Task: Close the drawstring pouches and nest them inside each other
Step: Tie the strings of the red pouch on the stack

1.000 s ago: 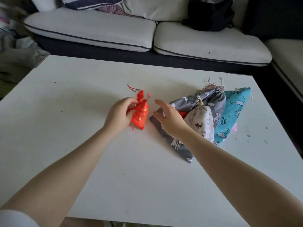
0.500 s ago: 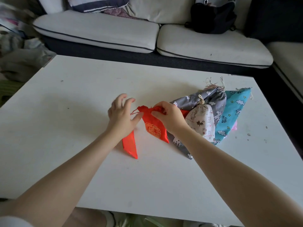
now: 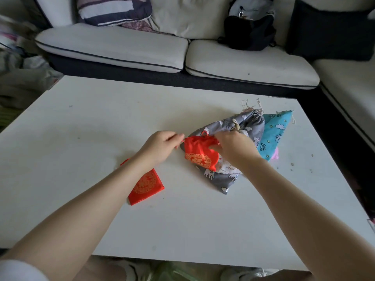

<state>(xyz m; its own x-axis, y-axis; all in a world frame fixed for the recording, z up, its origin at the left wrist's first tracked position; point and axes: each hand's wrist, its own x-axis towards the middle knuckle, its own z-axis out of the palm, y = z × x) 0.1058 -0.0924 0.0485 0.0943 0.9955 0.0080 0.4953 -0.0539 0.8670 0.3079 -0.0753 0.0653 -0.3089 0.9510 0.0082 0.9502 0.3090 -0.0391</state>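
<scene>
On the surface (image 3: pixel 81 138) a flat pouch (image 3: pixel 145 186) lies near the front, partly under the left forearm. Behind and to its right a second pouch (image 3: pixel 199 152) sits between the two hands, the left hand (image 3: pixel 160 148) at its left edge and the right hand (image 3: pixel 233 149) at its right, resting on a pile of larger pouches. In that pile the unicorn pouch (image 3: pixel 227 177) lies over the cloud pouch (image 3: pixel 276 134), which sticks out to the right. A sofa (image 3: pixel 142 49) stands behind the surface, with a backpack (image 3: pixel 247 31) on its right cushion.

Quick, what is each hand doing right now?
Left hand: pinches the drawstring of the red satin pouch.
Right hand: grips that pouch's gathered mouth.
</scene>
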